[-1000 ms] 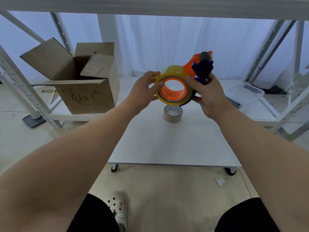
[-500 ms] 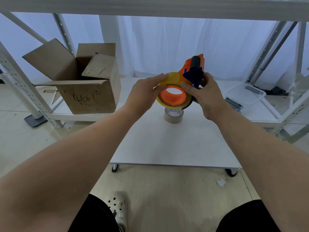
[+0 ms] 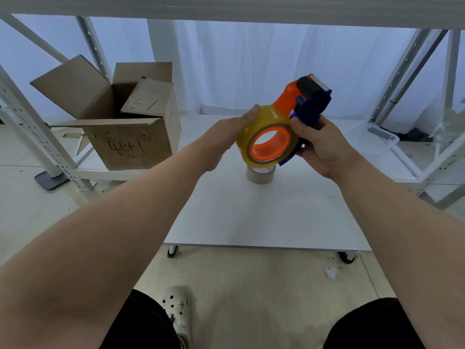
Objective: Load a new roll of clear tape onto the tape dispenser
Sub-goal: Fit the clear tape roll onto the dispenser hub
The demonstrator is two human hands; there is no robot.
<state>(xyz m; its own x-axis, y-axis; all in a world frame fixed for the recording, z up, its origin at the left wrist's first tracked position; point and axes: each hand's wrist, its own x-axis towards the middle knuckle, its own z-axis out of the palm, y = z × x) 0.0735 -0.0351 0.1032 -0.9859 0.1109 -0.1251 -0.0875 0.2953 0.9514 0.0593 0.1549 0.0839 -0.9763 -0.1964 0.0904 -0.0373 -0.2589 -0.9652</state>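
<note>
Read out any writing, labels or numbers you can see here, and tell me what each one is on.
"4", followed by unclear marker strokes: handwritten on the front of the cardboard box; the rest cannot be read with confidence.
A few loose marker strokes on the box's folded-in flap: no readable word.
Small printed marks near the top of the box front: too small to read.
Tape roll, tape dispenser and small roll on the table: no text visible.

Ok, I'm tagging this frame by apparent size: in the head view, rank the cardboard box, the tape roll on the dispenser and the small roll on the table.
1. cardboard box, clearly largest.
2. tape roll on the dispenser; held nearer the camera, which may flatter it.
3. small roll on the table, partly hidden.
</note>
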